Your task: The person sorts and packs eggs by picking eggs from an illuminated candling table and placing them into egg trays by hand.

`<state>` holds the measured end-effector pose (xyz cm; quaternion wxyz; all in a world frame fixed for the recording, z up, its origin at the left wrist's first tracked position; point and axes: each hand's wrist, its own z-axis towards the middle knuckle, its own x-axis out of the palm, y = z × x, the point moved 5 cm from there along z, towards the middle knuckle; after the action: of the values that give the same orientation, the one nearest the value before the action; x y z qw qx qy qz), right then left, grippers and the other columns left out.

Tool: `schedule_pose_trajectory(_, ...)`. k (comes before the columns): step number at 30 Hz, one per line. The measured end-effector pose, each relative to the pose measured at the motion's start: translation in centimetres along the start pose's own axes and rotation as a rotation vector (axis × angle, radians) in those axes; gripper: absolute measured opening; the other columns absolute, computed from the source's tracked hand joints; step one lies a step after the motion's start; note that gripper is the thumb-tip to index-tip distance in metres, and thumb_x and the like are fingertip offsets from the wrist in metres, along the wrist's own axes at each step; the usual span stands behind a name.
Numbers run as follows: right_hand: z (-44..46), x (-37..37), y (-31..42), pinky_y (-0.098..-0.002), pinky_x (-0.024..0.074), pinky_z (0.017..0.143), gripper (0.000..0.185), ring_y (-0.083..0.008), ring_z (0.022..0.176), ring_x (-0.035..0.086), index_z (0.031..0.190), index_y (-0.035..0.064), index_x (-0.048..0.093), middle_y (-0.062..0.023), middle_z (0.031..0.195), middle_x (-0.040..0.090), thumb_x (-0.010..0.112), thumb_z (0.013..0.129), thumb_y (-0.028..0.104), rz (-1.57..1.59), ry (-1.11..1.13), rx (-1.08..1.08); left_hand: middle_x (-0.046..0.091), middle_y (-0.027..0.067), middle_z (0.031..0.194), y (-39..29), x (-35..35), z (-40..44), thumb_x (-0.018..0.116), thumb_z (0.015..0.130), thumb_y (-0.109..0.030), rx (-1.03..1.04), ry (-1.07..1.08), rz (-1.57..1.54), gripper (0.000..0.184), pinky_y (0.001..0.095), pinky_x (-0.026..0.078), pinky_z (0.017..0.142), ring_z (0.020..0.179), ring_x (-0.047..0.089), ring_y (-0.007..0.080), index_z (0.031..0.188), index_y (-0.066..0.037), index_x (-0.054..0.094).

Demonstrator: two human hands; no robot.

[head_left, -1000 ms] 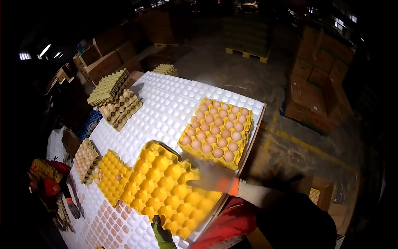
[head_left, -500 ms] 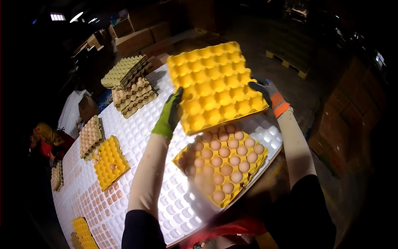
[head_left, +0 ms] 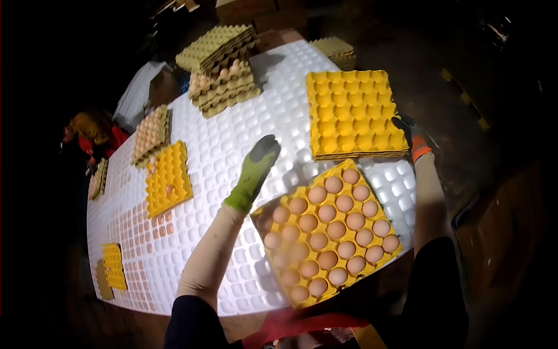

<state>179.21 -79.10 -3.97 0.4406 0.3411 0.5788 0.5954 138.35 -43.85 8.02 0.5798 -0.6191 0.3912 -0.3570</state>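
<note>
My left hand (head_left: 257, 170), in a green glove with grey fingertips, hovers over the white dimpled table with its fingers stretched out and nothing in them. A stack of empty yellow egg trays (head_left: 354, 113) lies toward the table's right edge. At that stack's right side is my right hand (head_left: 414, 135), in a dark glove with an orange cuff; its fingertips close on the rim, with some fingers hidden. Nearest me, a yellow tray full of brown eggs (head_left: 336, 230) sits at an angle, just in front of the stack.
Grey-brown trays with eggs (head_left: 224, 87) are piled at the back, with empty trays (head_left: 212, 47) on top. Left of centre stand a partly filled yellow tray (head_left: 167, 180) and a full tray (head_left: 151, 135). A person in red (head_left: 96, 134) is at the far left.
The yellow tray stack has come down from mid-air onto the table. My left hand has let go of it and moved left; my right hand stays at its edge.
</note>
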Motion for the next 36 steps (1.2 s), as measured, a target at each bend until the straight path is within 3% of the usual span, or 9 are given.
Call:
schedule_pose_trajectory(5, -1.3, -0.8, -2.5, -0.0387, 0.0528, 0.1, 0.041, -0.021, 0.116, 0.058, 0.144, -0.0033, 0.052, -0.0139, 0.138, 0.061, 0.044, 0.114, 0.024, -0.024, 0.095, 0.468, 0.064, 0.0043, 0.142, 4.3, -7.9, -17.2, 0.061, 0.101, -0.015, -0.079, -0.347, 0.016, 0.047, 0.031, 0.048, 0.1, 0.127, 0.062, 0.0171, 0.147, -0.005, 0.056)
schedule_pose_trajectory(8, -3.7, 0.5, 2.0, -0.0342, 0.041, 0.113, 0.049, -0.023, 0.13, 0.048, 0.152, -0.0029, 0.044, -0.0117, 0.155, 0.05, 0.054, 0.11, 0.02, -0.248, 0.108, 0.534, 0.068, 0.0058, 0.127, 6.8, -6.9, -26.6, 0.061, 0.1, 0.002, -0.231, -0.44, -0.008, 0.037, 0.0248, 0.051, 0.099, 0.113, 0.064, 0.012, 0.137, 0.003, 0.06)
schedule_pose_trajectory(13, -13.2, -0.3, 9.1, -0.0291, 0.0543, 0.076, 0.033, -0.0103, 0.09, 0.066, 0.125, 0.0015, 0.07, -0.0074, 0.106, 0.074, 0.066, 0.103, 0.026, -0.344, 0.131, -0.098, 0.069, 0.0072, 0.122, 5.1, 1.0, -33.6, 0.064, 0.093, 0.008, -0.302, -0.392, -0.005, 0.036, 0.0245, 0.054, 0.085, 0.101, 0.064, 0.0106, 0.129, 0.003, 0.067)
schedule_pose_trajectory(18, -26.5, 4.5, 6.1, -0.0298, 0.0508, 0.084, 0.036, -0.0118, 0.097, 0.062, 0.132, 0.0012, 0.065, -0.0051, 0.11, 0.069, 0.06, 0.107, 0.027, -0.29, 0.46, 0.193, 0.054, 0.0153, 0.146, 7.9, 6.9, -31.8, 0.067, 0.1, -0.016, -0.379, -0.4, -0.124, 0.072, 0.0347, 0.051, 0.099, 0.128, 0.055, 0.019, 0.161, -0.002, 0.032)
schedule_pose_trajectory(23, -26.9, 6.2, 7.5, -0.0389, 0.0466, 0.103, 0.045, -0.0214, 0.123, 0.057, 0.148, 0.0037, 0.053, -0.0122, 0.132, 0.062, 0.056, 0.109, 0.026, -0.222, 0.57, 0.374, 0.05, 0.0212, 0.149, 6.3, 9.4, -29.5, 0.069, 0.1, -0.028, -0.202, -0.367, -0.109, 0.075, 0.0394, 0.047, 0.108, 0.136, 0.051, 0.0297, 0.159, 0.002, 0.032)
schedule_pose_trajectory(25, -25.7, 5.5, 5.7, -0.039, 0.0448, 0.106, 0.052, -0.0218, 0.128, 0.055, 0.152, 0.0028, 0.048, -0.014, 0.141, 0.058, 0.058, 0.109, 0.03, -0.419, 0.687, 0.063, 0.049, 0.0233, 0.15, 6.3, 9.8, -29.5, 0.069, 0.1, -0.031, -0.083, -0.507, 0.258, 0.078, 0.0398, 0.046, 0.111, 0.137, 0.051, 0.0324, 0.159, 0.003, 0.031)
schedule_pose_trajectory(29, -29.6, 8.6, 16.1, -0.0467, 0.0427, 0.108, 0.081, -0.0281, 0.134, 0.053, 0.159, -0.0015, 0.036, -0.0183, 0.153, 0.052, 0.064, 0.103, 0.049, -0.001, 0.141, 0.669, 0.057, 0.0135, 0.142, 0.7, 6.9, -32.1, 0.068, 0.101, -0.029, -0.282, -0.337, -0.518, 0.077, 0.0279, 0.054, 0.092, 0.119, 0.059, 0.0179, 0.162, -0.002, 0.03)
schedule_pose_trajectory(33, -30.4, 8.3, 12.9, -0.0438, 0.0419, 0.112, 0.07, -0.0278, 0.141, 0.048, 0.157, -0.002, 0.039, -0.0169, 0.159, 0.045, 0.063, 0.106, 0.04, -0.681, 0.569, -0.095, 0.057, 0.0055, 0.143, 3.4, 3.7, -34.2, 0.068, 0.101, -0.028, -0.193, -0.46, -0.362, 0.072, 0.0273, 0.052, 0.091, 0.118, 0.056, 0.0113, 0.162, -0.008, 0.035)
schedule_pose_trajectory(36, -36.9, 17.2, 17.1, -0.0477, 0.0422, 0.116, 0.049, -0.0356, 0.145, 0.045, 0.155, 0.0147, 0.05, -0.0198, 0.161, 0.041, 0.059, 0.107, 0.018, -0.593, 0.626, -0.359, 0.057, 0.0056, 0.143, 0.8, -3.2, -37.8, 0.068, 0.101, -0.027, -0.297, -0.508, -0.256, 0.071, 0.0282, 0.052, 0.093, 0.119, 0.058, 0.0122, 0.161, -0.006, 0.036)
